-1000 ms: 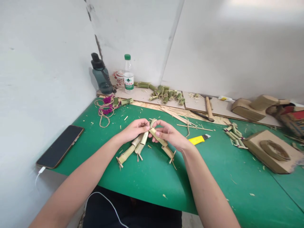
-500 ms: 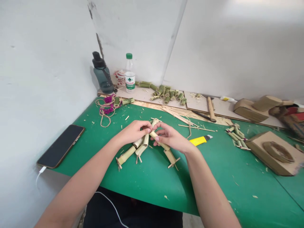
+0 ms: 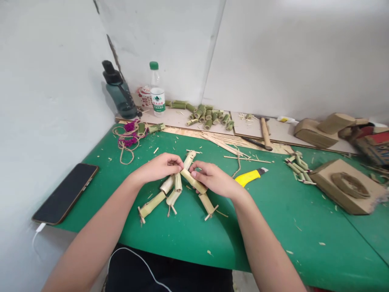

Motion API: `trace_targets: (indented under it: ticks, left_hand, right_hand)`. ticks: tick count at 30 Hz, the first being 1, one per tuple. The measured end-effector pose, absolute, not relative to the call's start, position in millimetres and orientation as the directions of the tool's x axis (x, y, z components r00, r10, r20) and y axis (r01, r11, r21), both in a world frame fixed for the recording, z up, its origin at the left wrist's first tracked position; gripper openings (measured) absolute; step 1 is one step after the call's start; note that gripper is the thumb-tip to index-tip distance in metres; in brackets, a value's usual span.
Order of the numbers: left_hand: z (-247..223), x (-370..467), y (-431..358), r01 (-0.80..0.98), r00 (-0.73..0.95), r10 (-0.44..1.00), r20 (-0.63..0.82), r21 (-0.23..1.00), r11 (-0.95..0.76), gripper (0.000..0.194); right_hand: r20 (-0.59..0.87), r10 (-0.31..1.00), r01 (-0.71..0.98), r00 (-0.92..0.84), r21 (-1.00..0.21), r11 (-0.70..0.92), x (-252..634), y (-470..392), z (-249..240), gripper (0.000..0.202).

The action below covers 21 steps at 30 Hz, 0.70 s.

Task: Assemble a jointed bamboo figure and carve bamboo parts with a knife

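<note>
A jointed figure of pale bamboo tubes lies on the green tabletop, its limbs spread toward me. Small crossed sticks poke out of the limb ends, and one tube with a thin stick through it points away from me. My left hand is closed in a pinch at the joint where the tubes meet; the exact spot under its fingertips is hidden. Curled around the upper tube of the right-hand limb is my right hand, thumb on top. To its right lies a yellow utility knife with the blade out.
A phone with a cable is at left. Behind are a dark bottle, a water bottle, twine, cut bamboo tubes, thin sticks and a hammer. At right, another bamboo bundle lies beside a cardboard piece.
The whole view has swung, so everything sits farther left. My hands have drawn slightly apart, and more of the figure's far tube shows between them.
</note>
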<state>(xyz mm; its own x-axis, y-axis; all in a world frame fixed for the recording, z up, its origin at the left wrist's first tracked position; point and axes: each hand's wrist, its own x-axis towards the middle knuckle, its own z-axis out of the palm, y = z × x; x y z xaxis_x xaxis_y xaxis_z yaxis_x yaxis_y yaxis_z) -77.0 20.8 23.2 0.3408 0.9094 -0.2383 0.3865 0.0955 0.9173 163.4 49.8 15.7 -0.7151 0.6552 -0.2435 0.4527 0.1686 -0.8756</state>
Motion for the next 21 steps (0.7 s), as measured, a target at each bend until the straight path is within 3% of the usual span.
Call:
trace_targets:
  ticks: [5, 9, 17, 21]
  left_hand:
    - [15.4, -75.7, 22.0, 0.312, 0.309, 0.918, -0.250, 0.938, 0.151, 0.021]
    - [10.4, -75.8, 22.1, 0.321, 0.319, 0.930, -0.184, 0.944, 0.077, 0.022]
    - [8.3, -75.1, 23.7, 0.355, 0.330, 0.933, -0.140, 0.935, 0.015, 0.019]
    - [8.9, -79.8, 25.2, 0.440, 0.243, 0.962, -0.125, 0.898, 0.006, 0.019]
  right_hand:
    - [-0.287, 0.619, 0.442, -0.731, -0.891, 0.108, 163.1, 47.6, 14.2, 0.029]
    - [-0.314, 0.591, 0.439, -0.743, -0.895, 0.076, 163.5, 47.6, 14.6, 0.029]
    - [-0.337, 0.559, 0.480, -0.758, -0.868, 0.128, 163.1, 45.7, 16.1, 0.033]
    - [-0.328, 0.572, 0.495, -0.752, -0.854, 0.162, 162.3, 45.6, 17.8, 0.033]
